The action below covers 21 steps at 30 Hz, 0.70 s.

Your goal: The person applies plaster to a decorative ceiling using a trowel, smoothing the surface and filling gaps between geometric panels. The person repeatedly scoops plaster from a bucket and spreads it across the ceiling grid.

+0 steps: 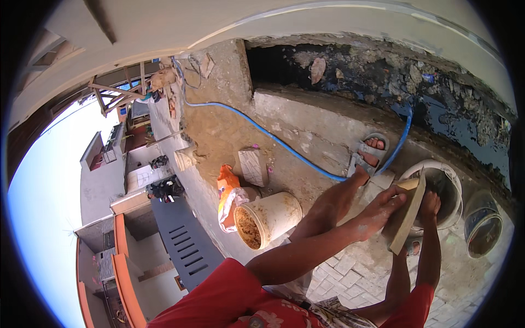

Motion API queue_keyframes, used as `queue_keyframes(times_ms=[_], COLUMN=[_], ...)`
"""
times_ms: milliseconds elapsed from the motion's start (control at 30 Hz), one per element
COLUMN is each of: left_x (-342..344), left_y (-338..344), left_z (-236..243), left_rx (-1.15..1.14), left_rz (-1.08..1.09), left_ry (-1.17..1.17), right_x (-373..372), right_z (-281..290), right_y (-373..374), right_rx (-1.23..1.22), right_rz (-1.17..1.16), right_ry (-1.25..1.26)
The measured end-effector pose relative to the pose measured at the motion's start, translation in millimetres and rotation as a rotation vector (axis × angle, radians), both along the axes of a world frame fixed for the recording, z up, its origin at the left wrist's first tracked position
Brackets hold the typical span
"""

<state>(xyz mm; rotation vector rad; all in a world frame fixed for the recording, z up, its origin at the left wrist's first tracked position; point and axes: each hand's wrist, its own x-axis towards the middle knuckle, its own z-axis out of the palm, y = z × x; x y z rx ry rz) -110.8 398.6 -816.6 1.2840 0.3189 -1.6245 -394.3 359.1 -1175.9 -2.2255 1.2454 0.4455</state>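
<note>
My left hand (pixel 383 210) is closed on a wooden plastering float (pixel 409 218), a flat board tilted up on its edge, with a pale wooden grip. The float leans over the near side of a round whitish bucket (pixel 458 188), whose inside is grey. Just right of the board, my right hand (pixel 430 203) is curled at the bucket's mouth. The board and the bucket's shadow hide whatever those fingers hold.
A dark bucket (pixel 484 232) stands right of the whitish one. A dirty white bucket (pixel 270 218) lies tipped near an orange-and-white sack (pixel 227 188) and a block (pixel 253 167). A blue hose (pixel 279 142) crosses the ground into an open, wet drain (pixel 372 71) beyond my sandalled foot (pixel 372 150).
</note>
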Motion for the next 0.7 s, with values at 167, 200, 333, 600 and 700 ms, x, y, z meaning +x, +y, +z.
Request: queue_keyframes(times_ms=[167,200,333,600,700], left_x=[1,0,-2,-3,-1], left_y=[14,9,1,-8,-10], left_z=[-9,-8,-6,-6,1], left_rx=[0.036,0.025,-0.014,-0.028,-0.002], left_rz=[-0.033,-0.041,-0.028,-0.029,0.012], left_ry=[-0.045,-0.039,0.015,-0.008,-0.041], right_x=[47,19,-34,-32,-11], right_z=[27,-9,-96,-79,-64], right_y=[-8,2,22,3,2], right_rx=[0.088,-0.077,-0.738,-0.738,-0.724], right_rz=[0.246,0.279,0.374,0.407,0.447], right_ry=[-0.034,-0.122,-0.367,-0.527,-0.577])
